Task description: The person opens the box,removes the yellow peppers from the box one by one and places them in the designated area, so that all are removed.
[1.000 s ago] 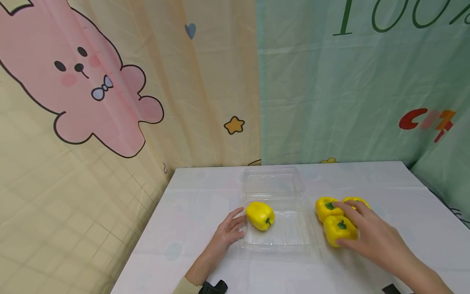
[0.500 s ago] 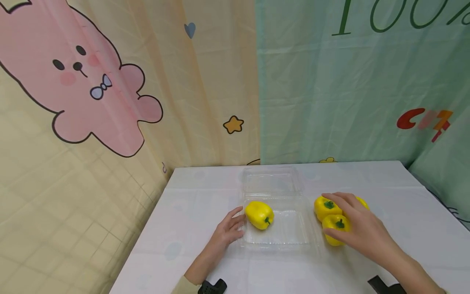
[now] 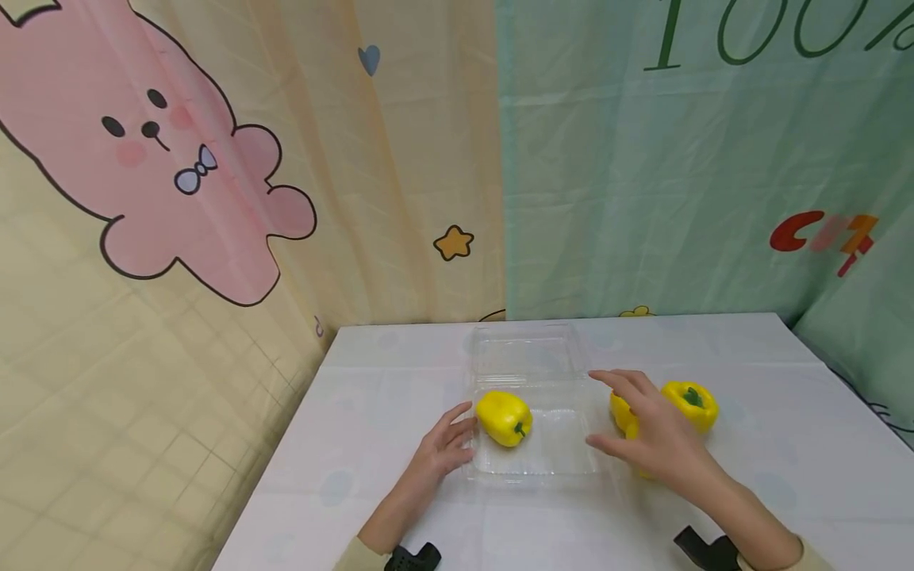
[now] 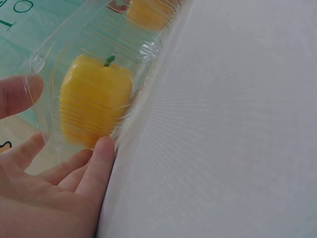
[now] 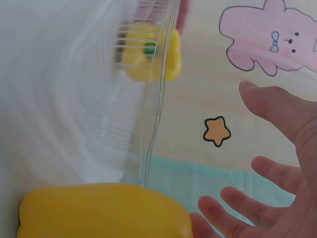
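A yellow bell pepper (image 3: pixel 504 418) lies on its side in the left part of a clear plastic clamshell box (image 3: pixel 557 460), whose lid is folded back. My left hand (image 3: pixel 444 450) rests its extended fingers against the box's left wall, close to that pepper. Over on the right, my right hand (image 3: pixel 660 428) hovers with spread fingers and nothing between them, its fingertips near the box's right rim. Beneath and behind it are more yellow bell peppers (image 3: pixel 693 404), two of them mostly hidden by the hand. One pepper (image 5: pixel 104 213) shows close up in the right wrist view.
The white-covered table (image 3: pixel 400 357) carries the box and peppers. Behind it hang printed curtains, a beige one (image 3: pixel 400 159) with a pink bear and a green one (image 3: pixel 643 198). The box's clear lid (image 3: pixel 528 349) lies toward the back.
My right hand has moved left, off the peppers on the right and toward the box, without any pepper. Those peppers keep their places. My left hand stays at the box wall.
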{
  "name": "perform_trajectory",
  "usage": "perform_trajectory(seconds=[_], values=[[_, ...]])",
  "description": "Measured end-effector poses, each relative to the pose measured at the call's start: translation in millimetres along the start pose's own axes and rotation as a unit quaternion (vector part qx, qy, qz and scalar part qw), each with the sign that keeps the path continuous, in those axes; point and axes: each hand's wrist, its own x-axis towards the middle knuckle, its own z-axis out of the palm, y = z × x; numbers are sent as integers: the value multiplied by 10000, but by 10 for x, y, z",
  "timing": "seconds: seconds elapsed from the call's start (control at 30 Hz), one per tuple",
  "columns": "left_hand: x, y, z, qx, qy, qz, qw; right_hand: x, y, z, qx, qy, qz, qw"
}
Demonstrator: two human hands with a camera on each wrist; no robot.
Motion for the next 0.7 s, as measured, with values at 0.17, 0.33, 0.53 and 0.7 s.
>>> perform_trajectory(seconds=[0.17, 0.33, 0.53, 0.7], values=[[-9, 20, 5, -23, 0, 7, 10000, 69, -54, 118, 189, 95, -131, 9997], [-10, 23, 7, -32, -22, 17, 10000, 139, -115, 249, 433, -19, -12, 9991], [-5, 5, 2, 21, -48, 57, 10000, 213, -218, 421, 587, -182, 215, 9979], [-1, -4, 3, 56, -9, 43, 10000, 274, -294, 544, 668, -298, 341, 9967]])
